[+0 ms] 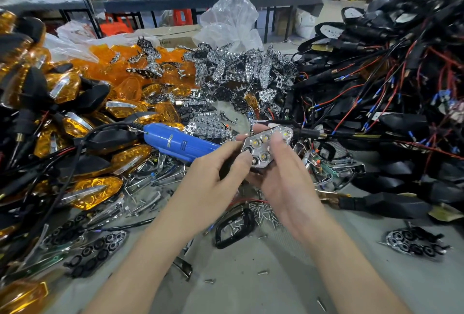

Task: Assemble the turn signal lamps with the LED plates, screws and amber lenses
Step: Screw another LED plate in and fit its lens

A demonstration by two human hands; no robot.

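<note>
Both hands hold one turn signal lamp [263,146] over the table's middle, its chrome LED plate facing up with several yellow LEDs showing. My left hand [213,178] grips its left side, fingers curled round the edge. My right hand [283,180] grips it from below and right, a finger pressing on the plate. The lamp's black stem and wire run off to the right. Loose screws [263,213] lie in a small heap just below the hands. Amber lenses [120,67] are piled at the back left. Chrome LED plates [238,67] are heaped at the back centre.
A blue electric screwdriver [180,141] lies left of the hands, its cable running left. Finished amber lamps [95,193] crowd the left side. Black housings with red and black wires [389,87] are stacked on the right. A black gasket ring [234,228] lies near the screws.
</note>
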